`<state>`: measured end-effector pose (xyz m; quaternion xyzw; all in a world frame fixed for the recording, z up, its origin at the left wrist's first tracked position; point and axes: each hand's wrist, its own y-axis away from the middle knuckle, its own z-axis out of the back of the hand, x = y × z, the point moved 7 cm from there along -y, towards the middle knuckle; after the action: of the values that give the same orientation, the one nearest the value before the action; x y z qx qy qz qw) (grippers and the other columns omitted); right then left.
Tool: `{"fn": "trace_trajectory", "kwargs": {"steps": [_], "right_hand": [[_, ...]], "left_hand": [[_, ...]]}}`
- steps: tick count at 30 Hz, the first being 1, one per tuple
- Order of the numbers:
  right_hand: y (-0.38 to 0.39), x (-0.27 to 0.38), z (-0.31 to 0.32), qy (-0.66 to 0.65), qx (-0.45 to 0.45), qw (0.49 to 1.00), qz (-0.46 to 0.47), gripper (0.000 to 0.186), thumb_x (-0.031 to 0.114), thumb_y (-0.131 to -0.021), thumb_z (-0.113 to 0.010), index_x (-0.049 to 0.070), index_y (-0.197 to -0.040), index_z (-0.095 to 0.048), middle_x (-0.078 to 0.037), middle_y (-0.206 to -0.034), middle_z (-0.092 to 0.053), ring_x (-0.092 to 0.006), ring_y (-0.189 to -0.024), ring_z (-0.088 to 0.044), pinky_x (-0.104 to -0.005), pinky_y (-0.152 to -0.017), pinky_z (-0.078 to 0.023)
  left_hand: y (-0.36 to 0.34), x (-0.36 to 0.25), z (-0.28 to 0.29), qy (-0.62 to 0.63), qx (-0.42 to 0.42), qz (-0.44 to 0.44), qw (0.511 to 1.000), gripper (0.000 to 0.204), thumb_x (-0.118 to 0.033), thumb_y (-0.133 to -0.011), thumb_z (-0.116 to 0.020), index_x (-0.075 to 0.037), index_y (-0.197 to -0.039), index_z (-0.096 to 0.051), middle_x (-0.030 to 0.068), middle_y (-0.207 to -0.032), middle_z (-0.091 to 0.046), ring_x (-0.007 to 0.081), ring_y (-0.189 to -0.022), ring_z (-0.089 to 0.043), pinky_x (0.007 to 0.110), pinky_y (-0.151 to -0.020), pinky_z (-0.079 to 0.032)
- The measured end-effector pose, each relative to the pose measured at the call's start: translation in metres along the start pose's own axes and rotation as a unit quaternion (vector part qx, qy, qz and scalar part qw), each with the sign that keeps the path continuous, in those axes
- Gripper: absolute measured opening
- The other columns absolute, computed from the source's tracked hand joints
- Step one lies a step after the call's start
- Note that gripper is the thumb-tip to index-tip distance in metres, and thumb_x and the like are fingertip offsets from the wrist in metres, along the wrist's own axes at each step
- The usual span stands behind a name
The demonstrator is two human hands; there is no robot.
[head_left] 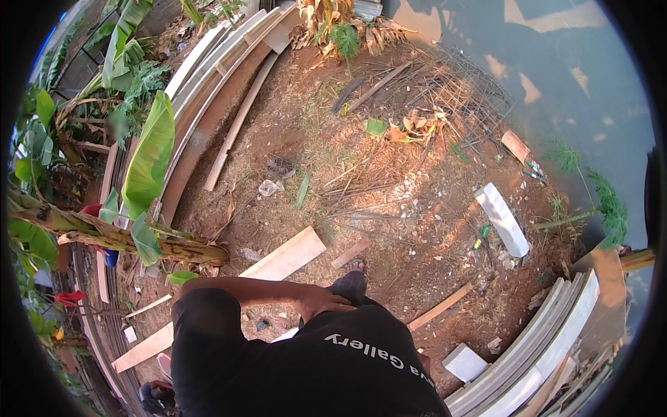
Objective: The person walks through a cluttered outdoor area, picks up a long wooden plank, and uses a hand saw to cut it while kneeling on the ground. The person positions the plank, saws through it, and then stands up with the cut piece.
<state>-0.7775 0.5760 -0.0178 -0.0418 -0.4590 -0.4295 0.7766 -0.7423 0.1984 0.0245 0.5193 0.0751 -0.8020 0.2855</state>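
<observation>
My left arm bends across the front of my black shirt (278,368). My left hand (323,303) lies flat near the top of my dark-clad leg (349,283), its fingers stretched out and holding nothing. Beyond it, a sandalled foot stands on the dirt beside a short piece of wood (351,253). A wide pale board (288,256) lies just ahead of my left forearm. At the right edge of the shirt only a sliver of skin shows; whether it is my right hand or forearm I cannot tell.
Long boards (222,69) are stacked at the far left, behind a leaning banana stem (139,240). More boards (535,354) lie at lower right, near a white block (464,363). A long white block (501,219) and rusty wire mesh (479,90) lie to the right.
</observation>
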Motion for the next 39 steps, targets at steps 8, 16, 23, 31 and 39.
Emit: {"fn": "trace_trajectory", "kwargs": {"steps": [8, 16, 23, 31, 39], "right_hand": [[-0.122, 0.012, 0.034, -0.007, 0.051, 0.997, -0.054, 0.028, 0.024, -0.096, -0.057, 0.005, -0.112, -0.070, -0.020, -0.092, -0.071, -0.0338, -0.075, -0.072, -0.0407, -0.064, -0.055], [-0.249, 0.122, 0.084, 0.040, 0.096, 0.979, 0.178, 0.027, 0.019, -0.090, -0.059, 0.003, -0.109, -0.069, -0.018, -0.093, -0.069, -0.0355, -0.079, -0.070, -0.0403, -0.065, -0.056], [-0.390, 0.150, 0.115, 0.068, 0.140, 0.950, 0.272, 0.026, 0.015, -0.087, -0.060, 0.002, -0.108, -0.067, -0.017, -0.097, -0.069, -0.0350, -0.077, -0.069, -0.0407, -0.062, -0.056], [-0.585, 0.216, 0.173, 0.089, 0.254, 0.896, 0.353, 0.030, 0.019, -0.089, -0.055, -0.002, -0.108, -0.064, -0.019, -0.104, -0.069, -0.0350, -0.081, -0.070, -0.0414, -0.065, -0.058], [-0.719, 0.247, 0.173, 0.138, 0.375, 0.818, 0.414, 0.034, 0.028, -0.088, -0.057, 0.004, -0.111, -0.065, -0.016, -0.105, -0.069, -0.0342, -0.082, -0.071, -0.0416, -0.067, -0.059]], "left_hand": [[0.040, 0.040, 0.045, 0.038, -0.114, 0.024, 0.992, 0.139, -0.049, -0.052, -0.092, -0.019, -0.161, -0.010, 0.0249, -0.155, -0.030, 0.0459, -0.140, -0.037, 0.050, -0.113, -0.037], [0.070, 0.057, 0.085, 0.105, -0.200, 0.092, 0.970, 0.129, -0.048, -0.059, -0.091, -0.003, -0.156, -0.020, 0.0285, -0.153, -0.031, 0.0454, -0.143, -0.032, 0.047, -0.118, -0.031], [0.076, 0.112, 0.140, 0.139, -0.267, 0.179, 0.937, 0.144, -0.041, -0.047, -0.093, -0.031, -0.161, -0.007, 0.0190, -0.163, -0.020, 0.0435, -0.145, -0.033, 0.049, -0.117, -0.034], [0.067, 0.165, 0.260, 0.142, -0.323, 0.193, 0.915, 0.146, -0.038, -0.044, -0.094, -0.032, -0.161, -0.008, 0.0191, -0.160, -0.026, 0.0455, -0.139, -0.039, 0.050, -0.114, -0.037], [0.105, 0.157, 0.362, 0.063, -0.439, 0.310, 0.841, 0.111, -0.045, -0.070, -0.080, -0.029, -0.160, -0.017, 0.0206, -0.155, -0.034, 0.0452, -0.138, -0.041, 0.055, -0.115, -0.034]]}}
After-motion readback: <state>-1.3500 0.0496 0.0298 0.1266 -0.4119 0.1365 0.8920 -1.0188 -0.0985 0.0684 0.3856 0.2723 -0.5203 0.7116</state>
